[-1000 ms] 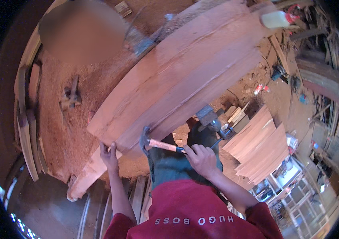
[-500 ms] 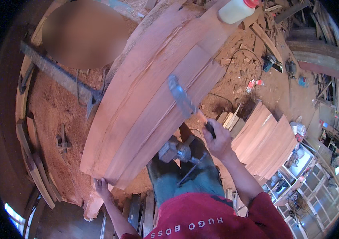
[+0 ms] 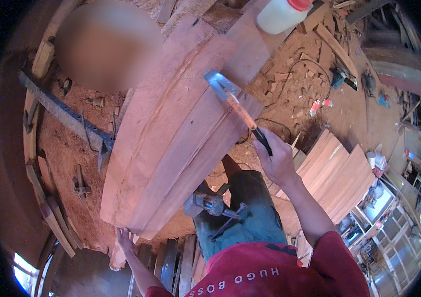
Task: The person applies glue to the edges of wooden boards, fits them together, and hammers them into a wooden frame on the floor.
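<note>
My right hand [image 3: 278, 157] is closed around the black grip of a hammer [image 3: 242, 114] with a wooden handle and a metal head. The head is over the upper right part of a wide, curved panel of reddish wooden planks [image 3: 166, 143]; I cannot tell whether it touches. Long seams and a rough split line run along the panel. At the panel's near left end my left hand [image 3: 126, 241] has its fingers stretched out against the lower edge. A metal clamp or vise [image 3: 210, 204] shows in front of my legs, beside the panel's right edge.
A white bottle with a red lid [image 3: 282, 16] stands at the far end on a plank. To the left lies a long metal bar clamp [image 3: 64, 106]. More joined boards [image 3: 339, 173] are at the right. Wood scraps, a cable and sawdust cover the floor.
The hammer, blurred before, shows sharply and points farther away, its handle more in view. The panel and bottle appear slightly farther left. My left hand stays at the panel's near end.
</note>
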{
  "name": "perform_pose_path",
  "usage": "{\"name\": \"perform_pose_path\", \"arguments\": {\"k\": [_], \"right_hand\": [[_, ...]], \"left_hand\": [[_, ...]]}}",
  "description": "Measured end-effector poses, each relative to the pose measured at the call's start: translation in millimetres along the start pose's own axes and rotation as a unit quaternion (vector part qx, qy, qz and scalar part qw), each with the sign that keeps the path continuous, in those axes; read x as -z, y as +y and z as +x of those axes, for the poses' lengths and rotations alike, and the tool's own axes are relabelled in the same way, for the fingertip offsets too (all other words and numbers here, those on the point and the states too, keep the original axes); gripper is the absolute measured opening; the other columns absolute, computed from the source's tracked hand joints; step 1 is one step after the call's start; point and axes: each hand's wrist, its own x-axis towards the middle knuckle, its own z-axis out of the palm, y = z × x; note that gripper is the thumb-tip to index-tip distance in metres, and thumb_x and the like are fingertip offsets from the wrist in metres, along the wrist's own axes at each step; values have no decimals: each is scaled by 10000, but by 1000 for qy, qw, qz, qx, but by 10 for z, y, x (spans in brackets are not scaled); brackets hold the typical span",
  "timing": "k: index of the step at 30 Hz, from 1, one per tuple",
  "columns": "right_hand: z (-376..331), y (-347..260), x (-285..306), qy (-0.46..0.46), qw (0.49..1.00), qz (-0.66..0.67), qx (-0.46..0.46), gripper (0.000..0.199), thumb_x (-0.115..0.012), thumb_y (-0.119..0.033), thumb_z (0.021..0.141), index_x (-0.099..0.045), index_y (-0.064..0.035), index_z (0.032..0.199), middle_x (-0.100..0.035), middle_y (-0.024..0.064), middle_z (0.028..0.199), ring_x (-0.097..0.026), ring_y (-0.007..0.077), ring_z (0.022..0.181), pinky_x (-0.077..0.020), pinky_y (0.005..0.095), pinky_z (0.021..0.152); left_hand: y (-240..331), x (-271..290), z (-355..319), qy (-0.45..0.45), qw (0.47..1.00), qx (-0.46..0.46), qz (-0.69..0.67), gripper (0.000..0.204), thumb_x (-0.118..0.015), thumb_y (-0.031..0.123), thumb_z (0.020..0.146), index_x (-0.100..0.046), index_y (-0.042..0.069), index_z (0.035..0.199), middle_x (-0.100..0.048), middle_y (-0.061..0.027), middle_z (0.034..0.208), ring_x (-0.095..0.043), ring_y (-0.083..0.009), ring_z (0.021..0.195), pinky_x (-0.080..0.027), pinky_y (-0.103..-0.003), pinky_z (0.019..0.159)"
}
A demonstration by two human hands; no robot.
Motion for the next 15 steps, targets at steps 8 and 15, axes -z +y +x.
{"name": "perform_pose_path", "arguments": {"k": [8, 15], "right_hand": [[100, 20, 96, -42, 998, -34, -28, 301, -598, -174, 942, -560, 17, 1172, -658, 237, 942, -666, 395, 833, -534, 426, 705], [81, 175, 213, 55, 997, -10, -46, 303, -600, -208, 945, -590, 24, 1139, -656, 223, 909, -661, 387, 805, -521, 440, 684]], "left_hand": [[45, -46, -49, 1, 1000, 3, -12, 710, -643, 200, 927, -256, 176, 1522, -306, -38, 1549, -424, -211, 1324, -380, -425, 1062], [9, -100, -79, 23, 999, 3, -35, 707, -646, 198, 921, -271, 191, 1520, -340, -29, 1531, -436, -197, 1317, -379, -430, 1049]]}}
